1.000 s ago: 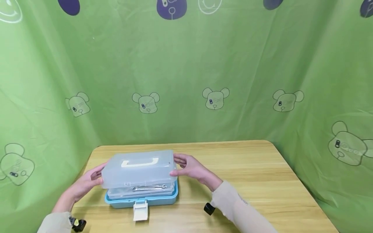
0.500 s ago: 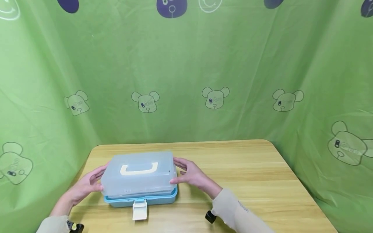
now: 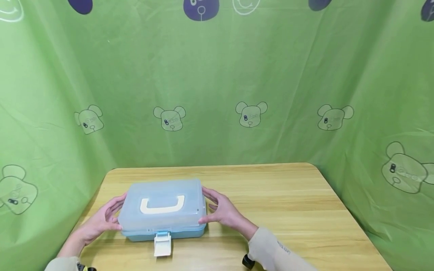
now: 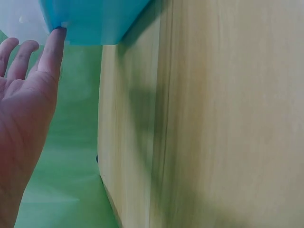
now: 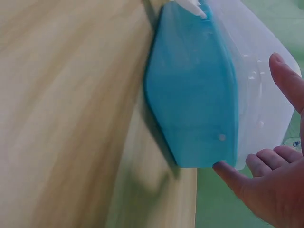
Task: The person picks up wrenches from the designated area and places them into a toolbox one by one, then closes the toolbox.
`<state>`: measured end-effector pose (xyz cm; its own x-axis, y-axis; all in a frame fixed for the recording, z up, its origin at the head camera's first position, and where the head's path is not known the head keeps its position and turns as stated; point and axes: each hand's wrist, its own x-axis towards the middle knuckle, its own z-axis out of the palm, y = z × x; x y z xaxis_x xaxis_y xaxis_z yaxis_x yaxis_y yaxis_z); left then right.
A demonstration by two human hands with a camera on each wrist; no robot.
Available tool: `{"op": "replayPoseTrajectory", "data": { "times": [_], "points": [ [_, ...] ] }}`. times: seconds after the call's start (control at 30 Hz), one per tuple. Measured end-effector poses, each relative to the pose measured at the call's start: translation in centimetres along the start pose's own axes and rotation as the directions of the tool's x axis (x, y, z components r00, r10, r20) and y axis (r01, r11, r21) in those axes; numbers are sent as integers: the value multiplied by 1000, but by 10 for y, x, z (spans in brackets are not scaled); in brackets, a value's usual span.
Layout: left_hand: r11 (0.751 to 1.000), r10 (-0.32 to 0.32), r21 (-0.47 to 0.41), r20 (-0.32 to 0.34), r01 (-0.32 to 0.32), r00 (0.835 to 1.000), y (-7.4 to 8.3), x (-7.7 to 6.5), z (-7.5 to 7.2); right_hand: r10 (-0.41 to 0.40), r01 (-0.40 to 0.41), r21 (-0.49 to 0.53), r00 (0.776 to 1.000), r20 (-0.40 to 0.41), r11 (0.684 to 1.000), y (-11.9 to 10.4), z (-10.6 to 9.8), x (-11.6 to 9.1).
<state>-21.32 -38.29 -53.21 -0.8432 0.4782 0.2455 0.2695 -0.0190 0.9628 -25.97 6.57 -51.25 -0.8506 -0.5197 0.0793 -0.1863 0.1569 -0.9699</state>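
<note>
A plastic toolbox with a light-blue base (image 3: 140,238) stands left of the table's middle, its translucent lid (image 3: 159,188) down on the base. On top lies a cream carrying handle (image 3: 162,209), and a white latch (image 3: 162,246) hangs loose at the front. My left hand (image 3: 100,222) is at the left end, its fingers straight and one fingertip touching the blue base (image 4: 95,21) in the left wrist view. At the right end, my right hand (image 3: 225,212) spreads thumb and fingers along the lid; one fingertip is at the seam. Whatever is inside is hidden.
A wooden table (image 3: 288,214) extends to the right of the toolbox. Behind and at both sides hangs a green curtain (image 3: 210,67) printed with bear heads. A black wrist device (image 3: 248,261) shows under the right sleeve.
The lid has come down onto the base, covering the inner tray and a wrench that were visible earlier. Both hands have sunk slightly with it. The latch stays hanging.
</note>
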Motion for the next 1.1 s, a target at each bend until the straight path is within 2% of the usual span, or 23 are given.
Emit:
{"op": "replayPoseTrajectory", "data": {
  "times": [0.2,0.33,0.5,0.73,0.97,1.1],
  "points": [
    [999,-18,35,-4,18,1000,1,-2,1,-17,16,-34,1000,-15,999,6,3,-2],
    [1000,-11,22,-11,11,1000,-1,-3,2,-25,25,-44,1000,1,999,8,4,-3],
    [1000,-28,-10,-30,27,999,-2,-5,6,-56,57,-140,998,11,988,7,4,-4],
    [999,-16,44,-64,18,998,-2,-5,8,-62,65,-175,998,23,982,4,5,-5],
    [998,-25,49,-68,29,997,2,8,10,-58,62,-314,998,23,947,3,0,3],
    [997,-40,56,-75,44,996,-1,19,7,-57,65,-333,998,32,941,4,-8,12]
  ]
}}
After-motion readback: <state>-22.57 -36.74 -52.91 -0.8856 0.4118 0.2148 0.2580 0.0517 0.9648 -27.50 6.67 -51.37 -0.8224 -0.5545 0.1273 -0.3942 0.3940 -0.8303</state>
